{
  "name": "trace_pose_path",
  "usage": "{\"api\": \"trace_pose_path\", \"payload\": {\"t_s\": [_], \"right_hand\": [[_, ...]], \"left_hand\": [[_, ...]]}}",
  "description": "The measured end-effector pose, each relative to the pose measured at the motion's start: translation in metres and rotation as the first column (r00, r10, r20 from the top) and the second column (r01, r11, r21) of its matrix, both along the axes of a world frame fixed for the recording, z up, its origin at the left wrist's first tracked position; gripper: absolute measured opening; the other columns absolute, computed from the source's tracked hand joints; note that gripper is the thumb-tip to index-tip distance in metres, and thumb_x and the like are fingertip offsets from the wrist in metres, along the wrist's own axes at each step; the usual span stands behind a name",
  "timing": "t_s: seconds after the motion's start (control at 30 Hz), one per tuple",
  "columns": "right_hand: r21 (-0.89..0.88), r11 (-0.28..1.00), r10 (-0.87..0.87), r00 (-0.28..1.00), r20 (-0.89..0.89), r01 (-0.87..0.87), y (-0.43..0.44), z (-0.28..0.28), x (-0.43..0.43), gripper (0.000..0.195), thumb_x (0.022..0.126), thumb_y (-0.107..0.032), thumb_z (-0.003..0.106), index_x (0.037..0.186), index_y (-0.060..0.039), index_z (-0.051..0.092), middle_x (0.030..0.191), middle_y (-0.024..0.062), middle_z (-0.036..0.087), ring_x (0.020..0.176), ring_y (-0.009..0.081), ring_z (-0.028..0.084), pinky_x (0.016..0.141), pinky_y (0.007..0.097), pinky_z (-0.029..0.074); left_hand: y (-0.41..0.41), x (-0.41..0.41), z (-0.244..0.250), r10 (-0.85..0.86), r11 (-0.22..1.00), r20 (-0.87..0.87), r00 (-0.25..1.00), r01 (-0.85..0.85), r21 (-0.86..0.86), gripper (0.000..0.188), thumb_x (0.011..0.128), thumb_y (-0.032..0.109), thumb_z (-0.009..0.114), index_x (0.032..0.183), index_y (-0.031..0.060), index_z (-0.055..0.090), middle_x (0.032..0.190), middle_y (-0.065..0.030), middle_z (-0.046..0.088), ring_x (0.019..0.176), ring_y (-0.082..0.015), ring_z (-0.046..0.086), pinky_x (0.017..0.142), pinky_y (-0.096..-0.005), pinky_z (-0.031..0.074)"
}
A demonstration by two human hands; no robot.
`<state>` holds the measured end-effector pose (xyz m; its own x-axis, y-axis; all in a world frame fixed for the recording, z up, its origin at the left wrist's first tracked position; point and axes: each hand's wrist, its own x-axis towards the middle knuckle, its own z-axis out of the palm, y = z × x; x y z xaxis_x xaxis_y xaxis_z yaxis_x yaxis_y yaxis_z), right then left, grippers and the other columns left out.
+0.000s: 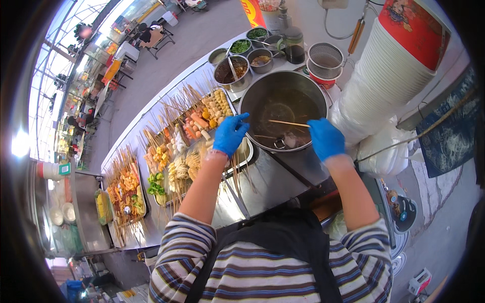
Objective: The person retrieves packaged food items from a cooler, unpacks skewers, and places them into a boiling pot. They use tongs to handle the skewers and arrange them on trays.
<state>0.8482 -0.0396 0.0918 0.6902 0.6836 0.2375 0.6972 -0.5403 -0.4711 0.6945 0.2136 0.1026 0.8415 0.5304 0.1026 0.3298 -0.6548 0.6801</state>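
My right hand (pixel 326 139), in a blue glove, is at the right rim of a large steel pot (pixel 245 102). It grips a thin wooden stick (pixel 288 123) that reaches left over the pot. Dark, thin broth (pixel 284 94) fills the pot's lower part. A pale lump (pixel 291 140) and a small metal piece lie in it near the front wall, with other thin sticks. At the left rim, my left hand (pixel 231 135), also gloved in blue, has its fingers apart and nothing visible in them. Beneath it are trays of skewered food (pixel 197 125).
Behind the pot stand steel sauce pots (pixel 233 74), bowls of chopped greens (pixel 240 46) and a glass jug (pixel 294 45). A wire strainer (pixel 326 57) and tall stacked paper bowls (pixel 386 72) rise at the right. Another skewer tray (pixel 125 185) lies far left. A dark bar (pixel 291 169) crosses the counter.
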Motion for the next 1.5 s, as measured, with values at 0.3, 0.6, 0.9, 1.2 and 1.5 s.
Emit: {"api": "trace_pose_path", "payload": {"t_s": [0.3, 0.6, 0.9, 1.2, 1.5], "right_hand": [[-0.325, 0.867, 0.336, 0.925, -0.179, -0.378, 0.094, 0.001, 0.07, 0.019, 0.077, -0.02, 0.053, 0.087, -0.0127, 0.068, 0.093, 0.016, 0.065, 0.082, 0.037, 0.062, 0.071, 0.0421, 0.051], [-0.199, 0.818, 0.398, 0.782, -0.479, -0.539, 0.093, -0.04, 0.108, 0.022, 0.077, -0.025, 0.056, 0.085, -0.0116, 0.07, 0.089, 0.0148, 0.066, 0.08, 0.0336, 0.062, 0.072, 0.0394, 0.049], [-0.282, 0.866, 0.308, 0.884, -0.351, -0.413, 0.087, -0.064, 0.084, 0.019, 0.08, -0.024, 0.055, 0.084, -0.0096, 0.067, 0.089, 0.0162, 0.064, 0.081, 0.0349, 0.06, 0.073, 0.0417, 0.047], [-0.143, 0.961, 0.212, 0.961, -0.175, -0.238, 0.045, 0.033, 0.05, 0.018, 0.081, -0.021, 0.053, 0.084, -0.0085, 0.066, 0.087, 0.0169, 0.064, 0.08, 0.0373, 0.062, 0.068, 0.0442, 0.05], [-0.157, 0.899, 0.436, 0.864, 0.252, -0.409, 0.055, -0.032, -0.022, 0.006, 0.071, -0.009, 0.061, 0.07, -0.0059, 0.065, 0.069, 0.0137, 0.062, 0.064, 0.0306, 0.063, 0.053, 0.0383, 0.05]], "left_hand": [[-0.01, -0.084, 0.016, 0.143, 0.982, 0.093, 0.985, -0.13, -0.136, 0.037, 0.082, 0.007, 0.064, 0.118, 0.0121, 0.061, 0.085, -0.005, 0.059, 0.08, -0.0143, 0.059, 0.078, -0.0287, 0.046], [-0.013, -0.068, 0.017, 0.051, 0.998, 0.104, 0.993, -0.047, -0.038, 0.042, 0.08, 0.007, 0.065, 0.121, 0.0123, 0.059, 0.085, -0.0064, 0.059, 0.081, -0.0167, 0.059, 0.078, -0.0292, 0.047], [0.008, 0.022, -0.012, -0.236, 0.938, -0.14, 0.962, 0.263, 0.224, 0.039, 0.082, 0.015, 0.063, 0.12, 0.0143, 0.058, 0.09, -0.0111, 0.062, 0.08, -0.0266, 0.059, 0.075, -0.0351, 0.047], [0.013, 0.013, 0.009, -0.219, 0.955, -0.065, 0.974, 0.227, 0.19, 0.037, 0.082, 0.015, 0.064, 0.119, 0.013, 0.06, 0.095, -0.0124, 0.063, 0.087, -0.0264, 0.06, 0.079, -0.0347, 0.047], [0.014, 0.0, -0.001, -0.177, 0.966, -0.059, 0.982, 0.185, 0.182, 0.038, 0.081, 0.013, 0.065, 0.119, 0.0134, 0.06, 0.095, -0.0115, 0.063, 0.089, -0.0259, 0.059, 0.082, -0.0343, 0.047]]}}
